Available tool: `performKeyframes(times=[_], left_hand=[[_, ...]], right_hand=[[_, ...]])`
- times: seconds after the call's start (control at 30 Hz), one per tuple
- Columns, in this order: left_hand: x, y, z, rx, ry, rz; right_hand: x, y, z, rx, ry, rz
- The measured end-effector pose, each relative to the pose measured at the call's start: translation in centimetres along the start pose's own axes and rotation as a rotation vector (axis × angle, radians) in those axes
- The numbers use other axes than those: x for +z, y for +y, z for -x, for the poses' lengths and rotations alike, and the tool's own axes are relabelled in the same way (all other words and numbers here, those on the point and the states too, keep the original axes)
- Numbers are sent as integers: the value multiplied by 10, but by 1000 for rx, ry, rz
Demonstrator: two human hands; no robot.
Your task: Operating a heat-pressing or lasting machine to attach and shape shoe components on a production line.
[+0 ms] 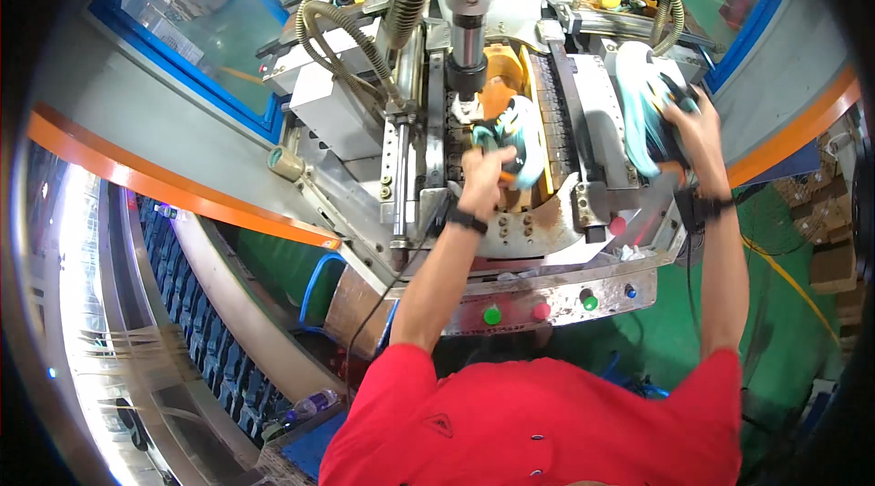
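The left hand [483,172] closes its fingers on a pale teal shoe [515,142] seated on the press machine [547,231], long axis running away from the person. The right hand [697,135] grips a second teal shoe [638,108], lengthwise upright, beside the machine's right edge.

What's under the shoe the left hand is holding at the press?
Under the teal-and-white shoe held by the left hand sits an orange mould block on the grey metal machine bed. The contact surface beneath is hidden by shoe and hand.

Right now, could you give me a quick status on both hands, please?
Left hand grips pale shoe under press ram. Right hand holds second shoe at machine's right. Nothing between.
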State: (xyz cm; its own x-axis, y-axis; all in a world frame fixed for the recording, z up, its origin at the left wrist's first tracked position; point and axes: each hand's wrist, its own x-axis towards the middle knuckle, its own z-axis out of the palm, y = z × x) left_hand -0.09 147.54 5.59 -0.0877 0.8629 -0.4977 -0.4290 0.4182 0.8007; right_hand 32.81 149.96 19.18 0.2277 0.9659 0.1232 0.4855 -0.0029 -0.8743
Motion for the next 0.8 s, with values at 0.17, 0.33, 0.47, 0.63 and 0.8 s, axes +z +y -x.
performKeyframes(times=[0.17, 0.33, 0.47, 0.63, 0.8], left_hand=[[-52, 6, 181, 51, -64, 69], [-126, -7, 318, 221, 206, -18], [-143, -17, 394, 338, 543, 118], [-149, -77, 437, 471, 817, 273], [-118, -114, 452, 359, 1048, 432]], right_hand=[[146, -26, -79, -79, -335, 503], [285, -20, -52, -47, -346, 598], [351, 32, -38, -22, -184, 616], [326, 19, -30, -252, -342, 593], [228, -25, 179, -733, -572, 186]])
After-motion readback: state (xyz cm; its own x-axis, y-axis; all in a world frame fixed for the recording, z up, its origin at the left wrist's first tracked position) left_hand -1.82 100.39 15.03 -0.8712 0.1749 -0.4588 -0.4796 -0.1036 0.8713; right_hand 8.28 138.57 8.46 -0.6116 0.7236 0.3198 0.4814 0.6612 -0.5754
